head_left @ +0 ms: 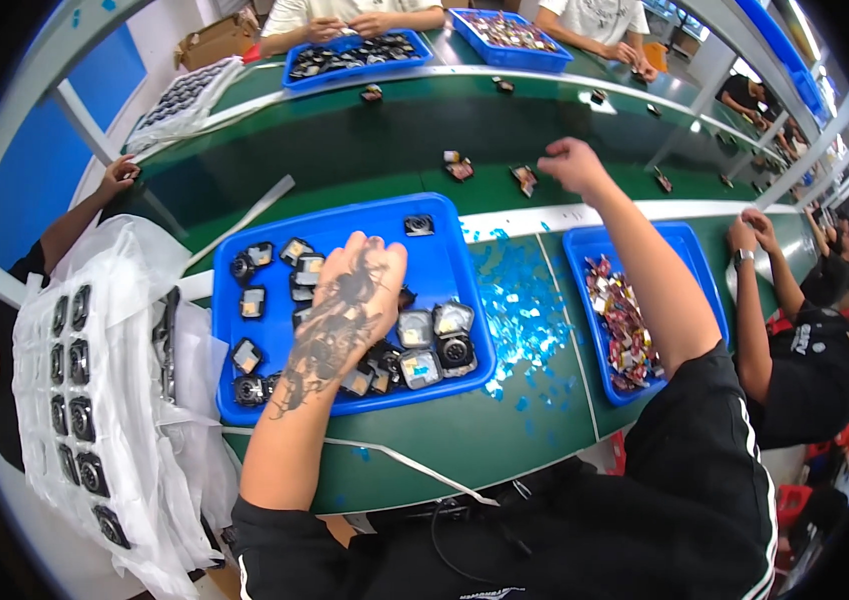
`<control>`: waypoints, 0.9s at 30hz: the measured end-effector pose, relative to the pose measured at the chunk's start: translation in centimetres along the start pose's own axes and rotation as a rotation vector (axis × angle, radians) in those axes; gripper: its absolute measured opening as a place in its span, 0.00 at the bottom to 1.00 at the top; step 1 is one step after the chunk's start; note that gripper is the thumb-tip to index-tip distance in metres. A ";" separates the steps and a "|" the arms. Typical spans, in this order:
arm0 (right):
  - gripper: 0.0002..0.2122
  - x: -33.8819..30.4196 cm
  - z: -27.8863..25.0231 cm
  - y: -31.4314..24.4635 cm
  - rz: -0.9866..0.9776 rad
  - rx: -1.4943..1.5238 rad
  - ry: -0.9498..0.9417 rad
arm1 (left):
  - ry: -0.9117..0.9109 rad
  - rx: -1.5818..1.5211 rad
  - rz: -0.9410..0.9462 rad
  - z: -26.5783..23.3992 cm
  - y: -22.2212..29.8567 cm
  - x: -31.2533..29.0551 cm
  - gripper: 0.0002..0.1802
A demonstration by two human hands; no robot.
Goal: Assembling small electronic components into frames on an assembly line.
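Observation:
My left hand (pixel 360 290) reaches over a large blue tray (pixel 450 270), its fingers curled down among small black units. The hand hides its fingertips and whatever they hold. Round lens-like fronts show on some units, such as a black one (pixel 456 350); others have pale square faces, like a clear-covered unit (pixel 421 368). One black unit (pixel 419 225) lies apart in the tray's far right corner. Over the green conveyor belt, my right hand (pixel 573 166) is open, fingers slightly bent and apart. Just left of it on the belt lies a small reddish-black part (pixel 525 180), not touched.
A second blue tray (pixel 690 250) holds many small reddish parts under my right forearm. Blue film scraps (pixel 520 330) litter the green table between the trays. White sheets with black units (pixel 125 400) are stacked at left. Other people work across the belt and on both sides.

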State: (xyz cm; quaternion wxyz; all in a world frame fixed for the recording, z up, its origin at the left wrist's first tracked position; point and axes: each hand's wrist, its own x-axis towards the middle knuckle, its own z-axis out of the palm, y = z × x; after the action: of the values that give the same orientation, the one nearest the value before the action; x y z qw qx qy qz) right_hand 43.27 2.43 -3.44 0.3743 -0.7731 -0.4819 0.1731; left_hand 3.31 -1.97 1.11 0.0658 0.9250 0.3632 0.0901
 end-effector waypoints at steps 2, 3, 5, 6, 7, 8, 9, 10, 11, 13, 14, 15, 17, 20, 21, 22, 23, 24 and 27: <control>0.13 -2.7 -1.9 -3.0 -0.006 0.187 -0.012 | 0.064 -0.136 -0.084 -1.4 0.7 0.4 0.11; 0.11 -4.3 -3.6 -3.0 -0.072 0.134 -0.027 | 0.107 -0.248 -0.025 -1.9 1.2 0.7 0.11; 0.08 -6.4 -5.6 -2.8 -0.235 -0.001 -0.138 | 0.127 -0.389 -0.022 -2.6 1.8 1.5 0.09; 0.08 -8.0 -6.8 -2.7 -0.229 -0.003 -0.139 | 0.122 -0.393 -0.021 -2.4 2.3 1.7 0.09; 0.07 -9.8 -8.3 -2.8 -0.294 -0.167 -0.292 | 0.131 -0.588 -0.029 -2.3 2.8 1.8 0.09; 0.07 -11.2 -8.9 -3.2 -0.370 -0.330 -0.451 | 0.148 -0.779 -0.047 -2.3 3.0 1.7 0.09; 0.07 -12.7 -9.1 -3.6 -0.269 -0.391 -0.474 | 0.105 -0.798 -0.026 -2.3 3.2 1.4 0.15; 0.06 -14.2 -9.5 -3.6 -0.156 -0.455 -0.486 | 0.102 -0.800 -0.013 -1.7 3.6 1.6 0.15; 0.09 -14.9 -9.5 -2.7 -0.207 -0.521 -0.406 | 0.017 -1.105 -0.065 -0.7 4.0 1.9 0.17; 0.12 -16.1 -9.9 -1.3 -0.417 -0.487 -0.354 | -0.169 -1.415 -0.137 -0.3 5.0 2.0 0.17; 0.13 -16.4 -9.9 -0.9 -0.513 -0.431 -0.325 | -0.175 -1.413 -0.130 -0.2 5.5 1.9 0.17; 0.13 -16.7 -9.8 -0.7 -0.510 -0.431 -0.317 | -0.204 -1.478 -0.151 -0.1 6.0 1.8 0.16; 0.10 -17.0 -9.2 -0.2 -0.469 -0.393 -0.155 | -0.240 -1.589 -0.178 0.6 6.7 1.4 0.17; 0.08 -16.6 -9.2 0.5 -0.356 -0.436 -0.196 | -0.286 -1.693 -0.223 0.8 7.6 1.0 0.20; 0.04 -16.4 -8.9 0.7 -0.320 -0.419 -0.215 | -0.319 -1.678 -0.218 1.0 7.6 1.0 0.24; 0.04 -16.4 -8.9 0.8 -0.320 -0.418 -0.211 | -0.319 -1.676 -0.214 0.9 7.7 0.9 0.24; 0.04 -16.6 -8.9 0.8 -0.291 -0.411 -0.209 | -0.331 -1.692 -0.236 0.5 8.0 0.7 0.22; 0.04 -16.7 -8.6 0.6 -0.267 -0.403 -0.214 | -0.336 -1.711 -0.265 0.3 8.1 0.6 0.21; 0.03 -18.4 -8.5 -1.1 -0.435 -0.416 -0.010 | -0.308 -1.611 -0.208 1.0 7.9 0.7 0.17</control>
State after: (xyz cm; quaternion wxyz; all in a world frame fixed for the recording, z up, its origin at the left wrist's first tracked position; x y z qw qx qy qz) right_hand 39.19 -16.87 1.22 0.2338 -0.7112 -0.6630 -0.0098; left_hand 9.22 -7.28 1.72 0.7657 0.5582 0.2580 0.1887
